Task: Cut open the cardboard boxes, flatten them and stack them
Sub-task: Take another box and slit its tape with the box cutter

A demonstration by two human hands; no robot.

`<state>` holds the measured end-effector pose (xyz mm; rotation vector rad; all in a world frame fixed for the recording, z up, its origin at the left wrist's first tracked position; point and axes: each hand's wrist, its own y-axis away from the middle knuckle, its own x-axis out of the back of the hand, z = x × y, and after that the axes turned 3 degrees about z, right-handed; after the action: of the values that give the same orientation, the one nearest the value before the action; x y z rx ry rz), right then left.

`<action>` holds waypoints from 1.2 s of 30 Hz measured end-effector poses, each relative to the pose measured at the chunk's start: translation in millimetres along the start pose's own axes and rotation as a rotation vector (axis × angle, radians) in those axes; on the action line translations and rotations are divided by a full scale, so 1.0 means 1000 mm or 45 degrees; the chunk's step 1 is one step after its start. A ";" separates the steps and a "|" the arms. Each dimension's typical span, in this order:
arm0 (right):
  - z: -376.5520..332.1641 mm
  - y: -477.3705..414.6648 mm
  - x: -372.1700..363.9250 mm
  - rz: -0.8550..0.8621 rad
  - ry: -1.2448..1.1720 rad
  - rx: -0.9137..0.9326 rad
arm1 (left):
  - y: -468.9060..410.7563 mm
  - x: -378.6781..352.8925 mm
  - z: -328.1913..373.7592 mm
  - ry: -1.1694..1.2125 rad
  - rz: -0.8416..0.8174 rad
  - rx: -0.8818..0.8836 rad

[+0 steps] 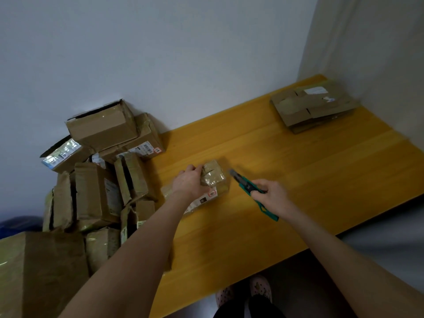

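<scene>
Small taped box point(215, 177) on the table point(298, 171), half hidden under my left hand point(189, 181).
Left fingers point(195, 168) curl over its top edge; my right hand point(273, 197) wraps the green cutter point(246, 185) just beside it, blurred blade seemingly extended.

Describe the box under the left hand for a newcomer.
On the yellow wooden table, near its middle, lies a small brown cardboard box wrapped in glossy tape. Unlike the heap of boxes at left and the flattened stack in the far corner, it sits alone under the left hand, a green utility knife beside it.
</scene>
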<state>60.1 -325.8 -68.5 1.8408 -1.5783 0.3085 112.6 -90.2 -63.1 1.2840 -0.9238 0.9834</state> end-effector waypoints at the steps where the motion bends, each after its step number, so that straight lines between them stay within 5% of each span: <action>1: 0.002 -0.004 -0.003 0.088 -0.060 -0.056 | 0.001 0.000 0.002 0.011 0.023 0.051; 4: 0.003 -0.018 -0.019 0.238 -0.159 -0.191 | 0.000 0.002 0.005 0.081 0.057 0.221; 9: 0.002 -0.044 -0.054 0.123 -0.003 -0.257 | 0.004 -0.004 0.000 0.188 0.040 0.438; 22: 0.012 -0.078 -0.059 -0.025 0.510 -0.187 | 0.019 -0.021 0.006 0.360 -0.043 0.388; 25: -0.010 -0.065 -0.056 -0.037 0.208 0.020 | 0.019 -0.019 0.009 0.529 -0.067 0.399; 30: -0.035 -0.039 -0.066 -0.564 -0.018 -0.041 | 0.024 -0.020 0.015 0.740 -0.109 0.425; 36: -0.041 -0.033 -0.078 -0.374 -0.100 -0.180 | 0.026 -0.022 0.013 0.723 -0.157 0.469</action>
<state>83.2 -238.2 -95.0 1.9586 -1.3191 -0.0083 81.3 -104.3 -74.2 1.2407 -0.2287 1.3651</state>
